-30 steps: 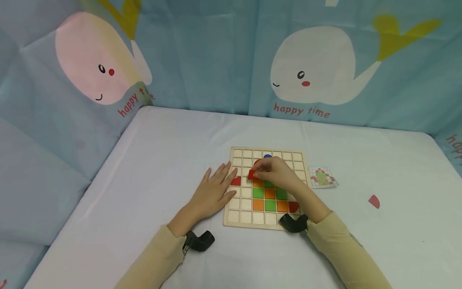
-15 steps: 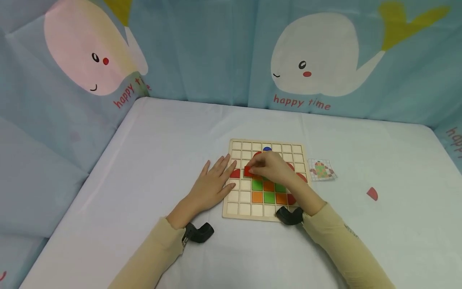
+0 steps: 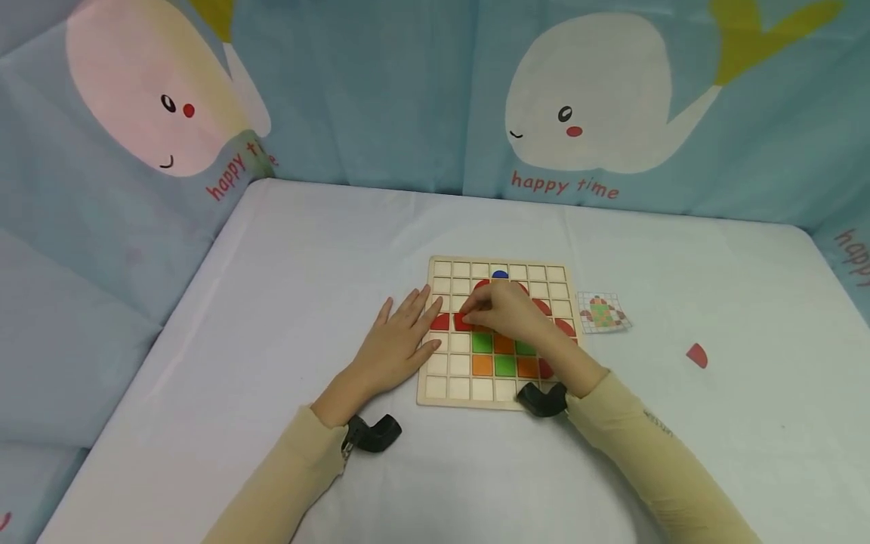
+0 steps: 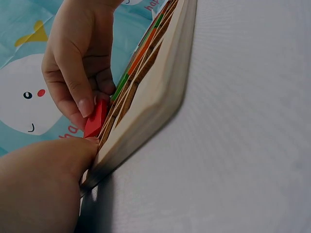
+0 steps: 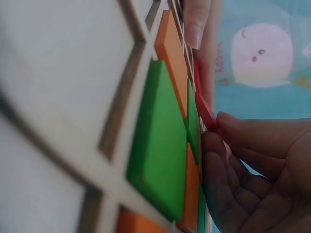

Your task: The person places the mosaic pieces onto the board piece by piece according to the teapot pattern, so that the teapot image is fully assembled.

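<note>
In the head view, a wooden grid board [image 3: 482, 389] holds green, orange and red tiles and one blue half-round piece [image 3: 500, 274]. My right hand [image 3: 510, 310] pinches a red tile [image 3: 462, 323] between thumb and fingers over a cell left of the middle. Seen from the left wrist, this red tile [image 4: 96, 119] stands tilted against the grid. My left hand [image 3: 390, 351] rests with spread, straight fingers on the board's left edge, beside a red quarter-round piece [image 3: 439, 322]. A green tile [image 5: 158, 141] sits in its cell in the right wrist view. The right forearm hides some cells.
A small printed pattern card [image 3: 601, 313] lies just right of the board. Farther right is a loose red quarter-round piece [image 3: 698, 355] on the white table cover [image 3: 326, 257]. A blue whale-print curtain [image 3: 394, 91] stands behind the table.
My right hand has moved slightly left and down with the red tile, which now lies closer over a cell beside the red quarter-round. The left hand stays in place; the view has tilted down a little.
</note>
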A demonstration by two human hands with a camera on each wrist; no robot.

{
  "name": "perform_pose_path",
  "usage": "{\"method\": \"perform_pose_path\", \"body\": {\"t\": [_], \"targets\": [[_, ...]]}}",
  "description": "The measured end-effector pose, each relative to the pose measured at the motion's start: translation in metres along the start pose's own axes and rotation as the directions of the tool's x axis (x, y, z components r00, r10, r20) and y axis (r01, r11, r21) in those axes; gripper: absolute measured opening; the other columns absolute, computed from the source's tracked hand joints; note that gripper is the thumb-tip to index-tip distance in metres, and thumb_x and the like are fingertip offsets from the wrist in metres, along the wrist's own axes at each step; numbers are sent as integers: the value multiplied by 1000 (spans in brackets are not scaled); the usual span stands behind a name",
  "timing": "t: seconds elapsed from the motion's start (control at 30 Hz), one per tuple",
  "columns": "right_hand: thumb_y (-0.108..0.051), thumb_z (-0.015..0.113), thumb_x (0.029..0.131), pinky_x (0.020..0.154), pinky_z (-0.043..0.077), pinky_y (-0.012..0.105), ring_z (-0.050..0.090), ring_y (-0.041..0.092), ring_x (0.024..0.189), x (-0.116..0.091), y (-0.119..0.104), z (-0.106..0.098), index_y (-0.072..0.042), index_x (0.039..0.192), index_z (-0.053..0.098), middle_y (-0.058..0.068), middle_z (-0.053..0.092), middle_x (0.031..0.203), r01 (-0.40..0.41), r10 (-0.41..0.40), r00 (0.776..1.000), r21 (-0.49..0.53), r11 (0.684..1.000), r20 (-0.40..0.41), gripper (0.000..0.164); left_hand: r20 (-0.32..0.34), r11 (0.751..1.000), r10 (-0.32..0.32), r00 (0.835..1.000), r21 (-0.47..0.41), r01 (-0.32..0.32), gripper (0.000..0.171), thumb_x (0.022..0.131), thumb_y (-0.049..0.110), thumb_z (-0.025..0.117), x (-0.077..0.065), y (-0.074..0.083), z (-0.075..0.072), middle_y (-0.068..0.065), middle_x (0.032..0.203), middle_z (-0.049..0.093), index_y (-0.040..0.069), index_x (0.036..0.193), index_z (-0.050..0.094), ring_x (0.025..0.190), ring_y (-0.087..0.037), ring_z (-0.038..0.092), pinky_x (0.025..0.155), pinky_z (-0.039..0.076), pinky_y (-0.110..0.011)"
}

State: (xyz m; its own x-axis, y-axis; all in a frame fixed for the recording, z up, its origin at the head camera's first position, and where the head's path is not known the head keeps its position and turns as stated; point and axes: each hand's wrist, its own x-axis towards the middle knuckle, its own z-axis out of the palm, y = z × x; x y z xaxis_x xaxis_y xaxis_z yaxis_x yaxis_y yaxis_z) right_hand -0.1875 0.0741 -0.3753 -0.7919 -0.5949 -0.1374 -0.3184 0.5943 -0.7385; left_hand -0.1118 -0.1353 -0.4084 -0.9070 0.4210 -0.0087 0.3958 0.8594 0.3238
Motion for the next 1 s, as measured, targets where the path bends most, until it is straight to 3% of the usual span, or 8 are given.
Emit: {"method": "perform_pose_path", "body": {"t": [0.4,0.77,1.0], "targets": [[-11,70,86,76,50,32,60,16,83,-6,4,-10,-6,96,75,2,71,92,-35,34,999,19,999,34,13,9,1000,28,1000,-6,-28,61,100,39,41,13,2,4,-10,157,10,12,151,22,144,-25,7,112,1,-52],[-11,70,86,76,51,29,62,15,80,-7,8,-10,-5,96,74,1,70,88,-20,14,999,128,992,47,13,13,1000,-4,1000,-5,4,61,100,40,39,5,-5,4,-10,157,9,11,151,22,144,-26,6,112,-1,-51],[-12,69,87,78,50,31,62,17,84,-26,18,-24,-4,98,73,3,70,94,-57,61,998,172,983,-21,15,10,1000,7,1000,-11,-7,62,100,40,39,7,-6,5,-11,157,8,11,151,21,144,-27,6,112,-1,-51]]}}
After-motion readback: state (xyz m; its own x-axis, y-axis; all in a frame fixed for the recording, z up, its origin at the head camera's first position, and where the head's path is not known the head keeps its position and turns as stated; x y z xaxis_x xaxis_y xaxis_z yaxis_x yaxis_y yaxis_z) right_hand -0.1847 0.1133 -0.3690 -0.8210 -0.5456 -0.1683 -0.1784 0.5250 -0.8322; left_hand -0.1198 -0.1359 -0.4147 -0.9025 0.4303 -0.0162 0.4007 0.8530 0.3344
